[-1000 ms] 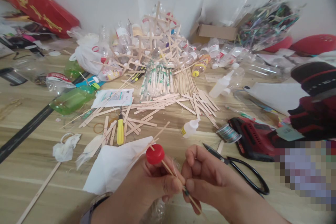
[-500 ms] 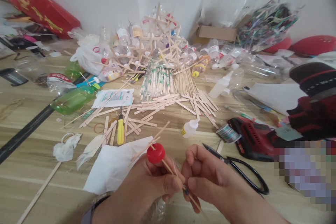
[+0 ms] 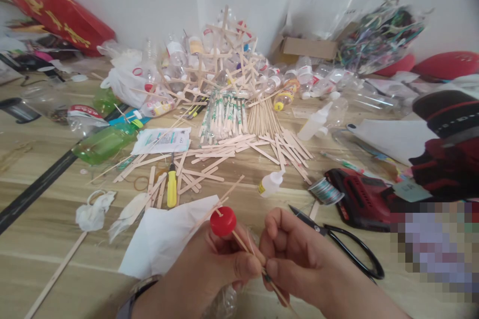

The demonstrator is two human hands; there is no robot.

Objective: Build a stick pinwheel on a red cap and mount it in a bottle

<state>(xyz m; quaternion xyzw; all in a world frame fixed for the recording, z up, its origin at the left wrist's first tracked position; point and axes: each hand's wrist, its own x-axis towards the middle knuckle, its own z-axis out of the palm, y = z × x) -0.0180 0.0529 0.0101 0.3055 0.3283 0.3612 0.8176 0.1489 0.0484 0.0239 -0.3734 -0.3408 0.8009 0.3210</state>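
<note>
My left hand [image 3: 228, 259] is closed on a thin wooden skewer [image 3: 241, 241], pinching it between thumb and fingers. A red bottle cap [image 3: 223, 221] sits on the skewer's upper end, just above that hand. My right hand [image 3: 295, 259] is closed too, its thumb and forefinger pinching the same skewer lower down, close to the left fingertips. A small dark band shows on the skewer by the right thumb. Part of a clear plastic bottle [image 3: 226, 301] lies beneath my hands, mostly hidden. Scissors [image 3: 337, 239] with black handles rest right beside my right hand.
A white paper sheet [image 3: 157, 239] lies left of my hands, with a yellow screwdriver [image 3: 171, 187] behind it. Ahead are a small glue bottle [image 3: 270, 183], scattered craft sticks [image 3: 209, 177] and heaped plastic bottles [image 3: 179, 60]. A red and black power drill [image 3: 366, 194] lies at right.
My hands stay almost in place around the skewer. The right thumb has shifted slightly, covering more of the dark band. The cap has moved a touch right and down.
</note>
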